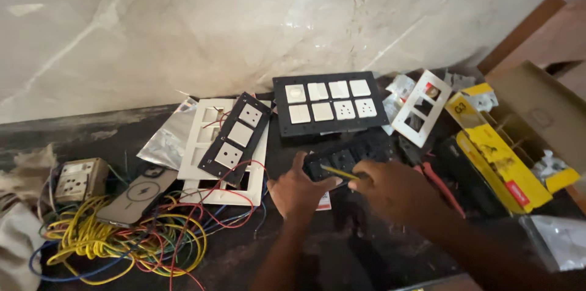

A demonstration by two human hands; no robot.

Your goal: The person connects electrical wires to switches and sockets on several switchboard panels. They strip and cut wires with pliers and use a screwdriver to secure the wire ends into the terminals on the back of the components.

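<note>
Left hand (297, 191) grips the near-left edge of a black switch plate frame (345, 158), thumb on top, fingers curled under it, holding it down on the dark worktop (366, 248). Right hand (394, 192) is clenched round a yellow-handled screwdriver (339, 172), its tip laid across the frame's openings; the handle is mostly hidden in the fist. The frame sits centre of the worktop, just in front of a larger black switch panel (329, 103) with eight white switch and socket modules, leaning toward the marble wall (244, 22). Left of the hands: a narrow black three-module plate (235, 138) lying tilted over a white mounting frame (210, 144), red wires running beneath. Further left a phone (137, 196) lies back-up on a tangle of yellow, red, blue and green wires (122, 239), beside a beige surface socket box (78, 179). Right of the hands: red-handled pliers (441, 184), partly hidden by the right wrist, a white three-slot frame (421, 108) propped up, and a yellow carton (497, 153) next to an open cardboard box (537, 117). A clear plastic packet (168, 135) lies against the wall.
</note>
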